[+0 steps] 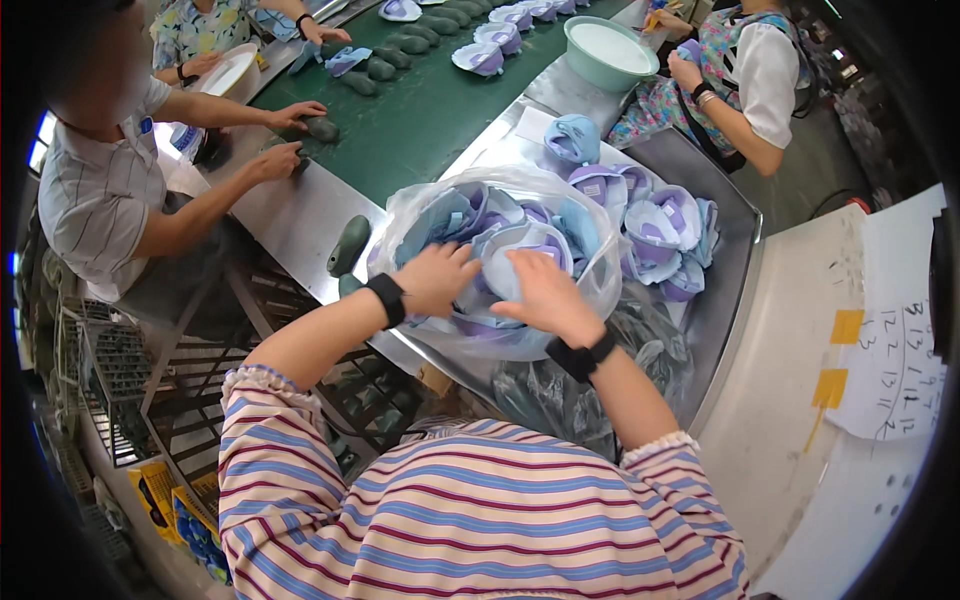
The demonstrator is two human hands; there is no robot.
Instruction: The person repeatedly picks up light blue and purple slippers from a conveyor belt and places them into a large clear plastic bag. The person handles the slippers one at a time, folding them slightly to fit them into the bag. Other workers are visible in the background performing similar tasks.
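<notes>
A clear plastic bag in front of me is filled with light-blue and purple shoe uppers. My left hand is over the bag's left side, fingers loosely bent and apart against the uppers. My right hand lies on the near right of the pile, thumb spread from the fingers, touching a pale-blue shoe upper. Neither hand is visibly wrapped round anything, though some fingertips are partly hidden. More shoe uppers are heaped just right of the bag on the metal table.
Left of the bag lies a dark-green shoe last. Beyond runs a green conveyor belt with rows of lasts and uppers. A pale-green basin stands at the far right. Co-workers work on both sides. Dark plastic bags lie near my right forearm.
</notes>
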